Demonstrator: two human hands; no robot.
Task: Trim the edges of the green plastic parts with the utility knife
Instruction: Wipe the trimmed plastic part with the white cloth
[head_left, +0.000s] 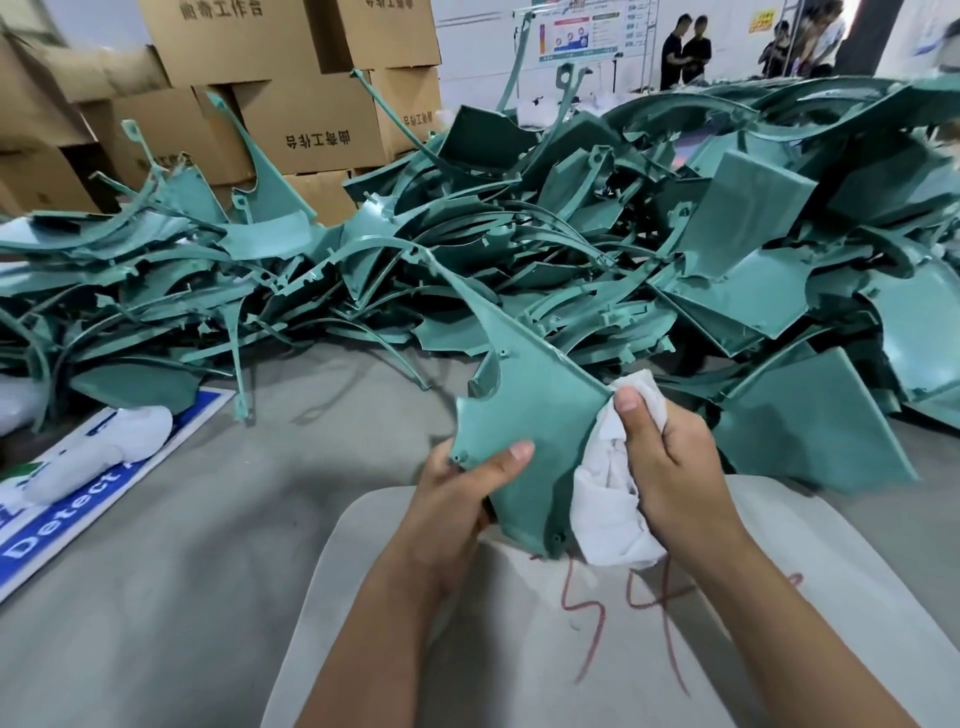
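My left hand (457, 493) grips the lower left corner of a green plastic part (530, 415), a curved panel with a long thin arm rising up and left. My right hand (670, 457) holds a crumpled white cloth (613, 514) pressed against the panel's right edge, thumb on top. The panel is held above a pale sheet marked with red numbers (623, 613) in front of me. No utility knife is visible in either hand or on the table.
A large heap of green plastic parts (571, 234) covers the grey table (208, 519) from left to right. A blue and white sign (78, 509) with a white bundle on it lies at left. Cardboard boxes (291, 104) stand behind; people stand far back.
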